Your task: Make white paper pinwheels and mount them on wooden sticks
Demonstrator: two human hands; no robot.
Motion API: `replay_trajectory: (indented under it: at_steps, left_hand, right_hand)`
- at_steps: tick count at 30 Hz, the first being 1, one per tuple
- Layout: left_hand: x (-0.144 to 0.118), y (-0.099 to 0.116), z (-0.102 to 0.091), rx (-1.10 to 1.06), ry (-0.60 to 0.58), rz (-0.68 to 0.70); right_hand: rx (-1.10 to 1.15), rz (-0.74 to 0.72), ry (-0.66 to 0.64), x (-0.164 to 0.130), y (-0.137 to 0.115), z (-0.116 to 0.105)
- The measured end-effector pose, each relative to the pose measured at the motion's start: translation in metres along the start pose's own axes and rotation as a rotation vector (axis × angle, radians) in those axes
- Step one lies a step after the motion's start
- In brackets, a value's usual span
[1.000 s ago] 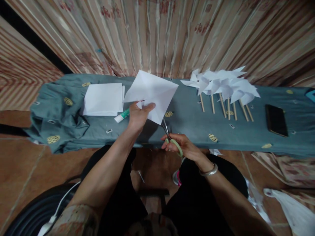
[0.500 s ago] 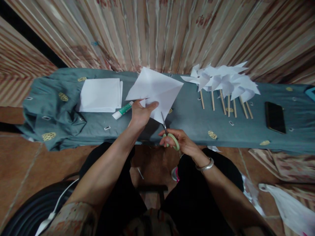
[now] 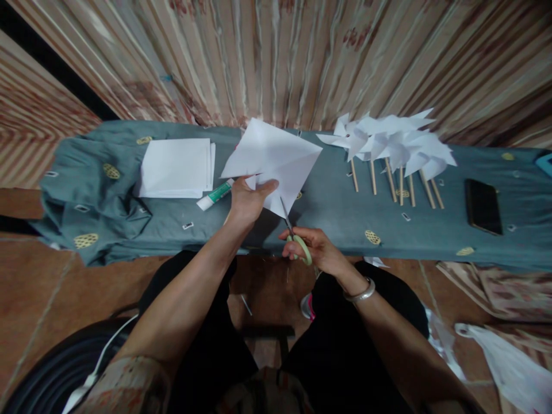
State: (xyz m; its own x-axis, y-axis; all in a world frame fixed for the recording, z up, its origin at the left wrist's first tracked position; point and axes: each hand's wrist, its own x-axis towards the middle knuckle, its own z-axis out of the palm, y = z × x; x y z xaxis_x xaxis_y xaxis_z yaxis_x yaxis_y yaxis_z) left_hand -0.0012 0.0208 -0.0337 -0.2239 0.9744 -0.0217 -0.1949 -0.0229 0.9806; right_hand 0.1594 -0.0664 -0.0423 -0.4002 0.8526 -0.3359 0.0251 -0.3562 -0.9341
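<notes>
A white square sheet of paper (image 3: 284,152) is held over the cloth-covered bench, one corner toward me. My left hand (image 3: 249,198) grips its lower left side, thumb on top and fingers underneath. A slit shows in the paper beside that hand. In my right hand (image 3: 313,247) are scissors (image 3: 301,247) with pale green handles, my fingers through the loops. Their blades reach into the paper's near corner and point toward its middle. A glue stick (image 3: 215,194) with a green label lies just left of my left hand.
Stacked white paper (image 3: 175,167) lies left on the green cloth (image 3: 241,230). Several paper pinwheels (image 3: 388,138) on wooden sticks lie to the right, with a dark phone (image 3: 483,206) beyond them. A pleated curtain (image 3: 276,57) hangs behind the bench.
The scissor blades have closed somewhat and sit slightly further into the near corner of the paper. My left hand and the sheet have barely moved.
</notes>
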Motion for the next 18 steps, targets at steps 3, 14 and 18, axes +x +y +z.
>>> replay_trajectory:
  at_steps: [3,14,18]
  left_hand:
    - [0.0009,-0.0012,-0.0011,0.008,0.0,0.023]
    - [0.0012,-0.0033,-0.0007,0.022,-0.023,0.031]
    - [0.0001,-0.002,0.0007,0.015,-0.011,-0.026]
  right_hand:
    - [0.018,0.017,-0.006,0.0001,-0.0005,0.0006]
    - [0.008,-0.002,0.023,0.0018,0.0017,0.003]
    - [-0.004,-0.004,0.042,0.0009,0.0007,0.0028]
